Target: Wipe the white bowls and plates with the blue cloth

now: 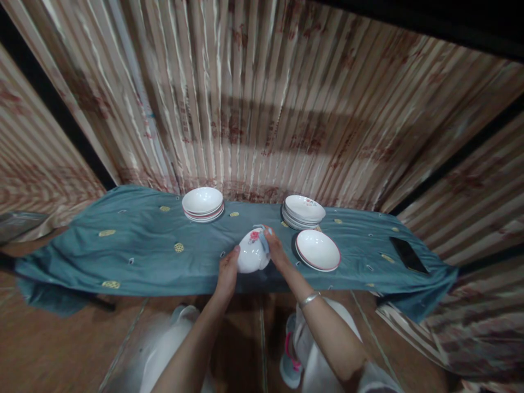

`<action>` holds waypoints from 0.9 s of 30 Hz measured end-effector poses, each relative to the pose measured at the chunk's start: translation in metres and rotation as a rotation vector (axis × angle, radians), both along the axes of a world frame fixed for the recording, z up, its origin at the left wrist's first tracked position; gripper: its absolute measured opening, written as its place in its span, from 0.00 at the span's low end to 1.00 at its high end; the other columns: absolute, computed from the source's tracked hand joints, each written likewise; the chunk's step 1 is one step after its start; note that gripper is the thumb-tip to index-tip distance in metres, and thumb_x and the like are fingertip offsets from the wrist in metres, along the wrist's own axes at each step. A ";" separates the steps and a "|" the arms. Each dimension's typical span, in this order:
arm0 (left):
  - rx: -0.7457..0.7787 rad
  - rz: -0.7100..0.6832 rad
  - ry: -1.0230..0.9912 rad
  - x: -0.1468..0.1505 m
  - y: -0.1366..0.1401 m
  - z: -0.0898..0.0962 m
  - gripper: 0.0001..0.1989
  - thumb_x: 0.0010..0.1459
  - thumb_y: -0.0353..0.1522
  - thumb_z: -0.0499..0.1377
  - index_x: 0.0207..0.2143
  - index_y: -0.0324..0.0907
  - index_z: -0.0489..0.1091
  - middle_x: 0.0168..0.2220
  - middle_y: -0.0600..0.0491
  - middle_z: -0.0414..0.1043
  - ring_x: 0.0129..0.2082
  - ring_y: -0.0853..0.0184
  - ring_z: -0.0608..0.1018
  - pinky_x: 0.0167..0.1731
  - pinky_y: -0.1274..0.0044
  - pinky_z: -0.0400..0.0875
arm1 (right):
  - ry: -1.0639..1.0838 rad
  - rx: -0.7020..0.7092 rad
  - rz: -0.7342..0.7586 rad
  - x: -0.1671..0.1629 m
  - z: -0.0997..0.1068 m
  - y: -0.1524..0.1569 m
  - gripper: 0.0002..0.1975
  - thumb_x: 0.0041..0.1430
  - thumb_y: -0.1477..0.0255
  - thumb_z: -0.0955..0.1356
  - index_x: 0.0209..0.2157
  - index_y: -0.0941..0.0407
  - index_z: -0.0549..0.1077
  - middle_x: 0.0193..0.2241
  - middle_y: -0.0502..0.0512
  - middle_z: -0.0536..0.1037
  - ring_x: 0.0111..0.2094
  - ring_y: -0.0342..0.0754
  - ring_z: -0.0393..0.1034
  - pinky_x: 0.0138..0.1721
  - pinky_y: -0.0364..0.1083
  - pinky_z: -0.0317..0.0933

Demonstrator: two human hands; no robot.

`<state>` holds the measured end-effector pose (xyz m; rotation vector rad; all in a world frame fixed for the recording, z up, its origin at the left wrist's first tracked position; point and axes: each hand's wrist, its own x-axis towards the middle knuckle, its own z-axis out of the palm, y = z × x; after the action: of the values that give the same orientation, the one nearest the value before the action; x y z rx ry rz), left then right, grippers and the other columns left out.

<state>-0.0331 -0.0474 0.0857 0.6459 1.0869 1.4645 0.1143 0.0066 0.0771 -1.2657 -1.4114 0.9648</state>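
Observation:
A white plate with a red flower print [250, 255] is held tilted above the front of the cloth-covered table. My left hand [229, 267] grips its left edge, with the thumb on the near face. On the opposite side, my right hand [275, 246] is closed around a light blue cloth [264, 240] pressed against the plate's upper right rim. Just right of my right hand lie red-rimmed white plates [318, 250], one on another. Behind these stands a stack of white plates [304, 210], the top one flower-printed.
Another stack of white dishes [203, 202] stands at the back left of the table. A black phone [408, 255] lies near the right end. The green patterned tablecloth [147, 256] hangs over the edges. A striped curtain [254, 109] closes off the back; dark poles rise at both sides.

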 end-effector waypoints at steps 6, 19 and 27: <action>-0.030 0.055 -0.203 -0.005 0.002 -0.002 0.20 0.48 0.44 0.65 0.32 0.35 0.76 0.32 0.44 0.79 0.39 0.57 0.80 0.41 0.70 0.73 | 0.145 -0.028 -0.077 -0.014 -0.037 0.017 0.26 0.64 0.55 0.56 0.46 0.56 0.75 0.45 0.59 0.79 0.51 0.53 0.70 0.53 0.55 0.62; -0.185 0.151 -0.475 -0.009 0.020 -0.002 0.17 0.62 0.41 0.51 0.45 0.41 0.72 0.43 0.46 0.78 0.54 0.59 0.74 0.49 0.67 0.72 | -0.089 0.143 -0.176 -0.047 -0.072 -0.019 0.32 0.67 0.55 0.54 0.64 0.60 0.56 0.56 0.65 0.69 0.59 0.50 0.63 0.56 0.52 0.60; -0.133 0.190 -0.415 0.002 0.030 -0.008 0.17 0.59 0.43 0.54 0.42 0.40 0.72 0.44 0.45 0.78 0.53 0.59 0.74 0.50 0.70 0.71 | -0.350 0.196 -0.124 -0.052 -0.063 -0.044 0.36 0.67 0.57 0.55 0.68 0.62 0.41 0.67 0.69 0.48 0.69 0.55 0.38 0.64 0.60 0.47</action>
<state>-0.0310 -0.0171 0.0772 0.1345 0.9243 1.5843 0.0622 -0.0376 0.0140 -1.3999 -1.6279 0.5216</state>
